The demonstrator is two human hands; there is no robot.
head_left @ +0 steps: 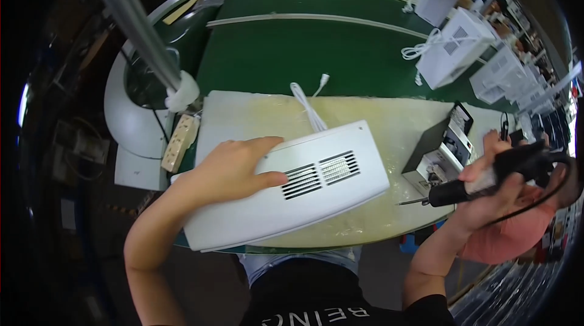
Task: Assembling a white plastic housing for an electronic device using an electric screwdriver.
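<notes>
A white appliance housing (350, 195) with two slotted vents lies aslant on the padded near part of the bench. My left hand (234, 168) grips its left part, index finger along the far edge and thumb beside the vents; the other fingers are mostly hidden. A white cord (309, 110) with a plug runs out from behind the housing. My right hand (490, 201) is wrapped around a black electric screwdriver (450, 193). Its thin bit points left, apart from the housing's right end. Just beyond the bit stands an open grey box (426, 165) with small parts inside.
A metal post (143, 34) rises at the left, beside a cream power strip (180, 142). White units with cords (459, 46) line the far right of the green bench (292, 52). A person in salmon pink (502, 241) is close behind my right hand.
</notes>
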